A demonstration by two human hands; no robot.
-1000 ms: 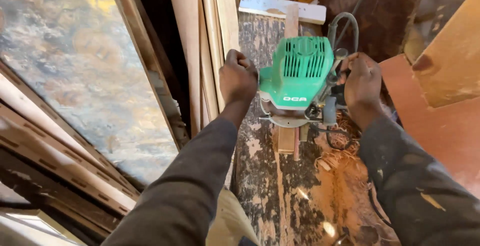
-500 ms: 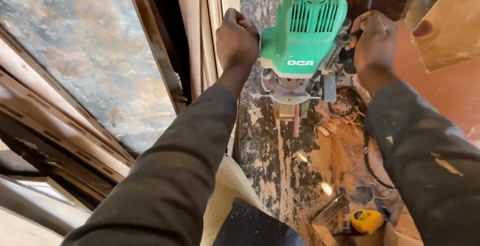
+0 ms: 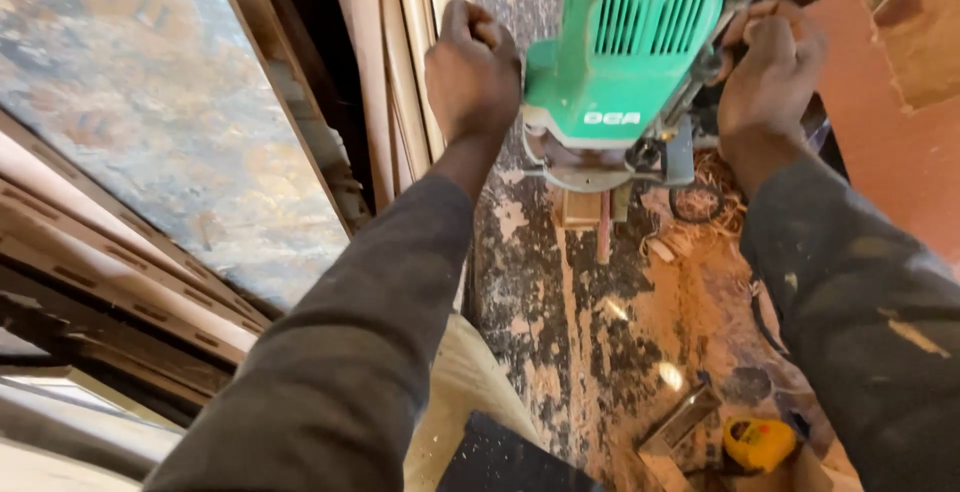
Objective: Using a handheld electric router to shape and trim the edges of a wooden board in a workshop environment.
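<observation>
I have one green router (image 3: 625,47) standing on the paint-flecked bench (image 3: 530,282), over one narrow wooden strip (image 3: 603,227). My left hand (image 3: 472,72) has its fingers clamped on the router's left handle; my right hand (image 3: 768,67) grips the right handle the same way. One yellow tape measure (image 3: 758,442) lies near the bench's front edge amid sawdust.

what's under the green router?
Under the green router, its round base sits on a narrow wood strip lying along the scuffed workbench. The cutting bit and the wood directly beneath the base are covered. Left hand and right hand grip its sides.
</observation>
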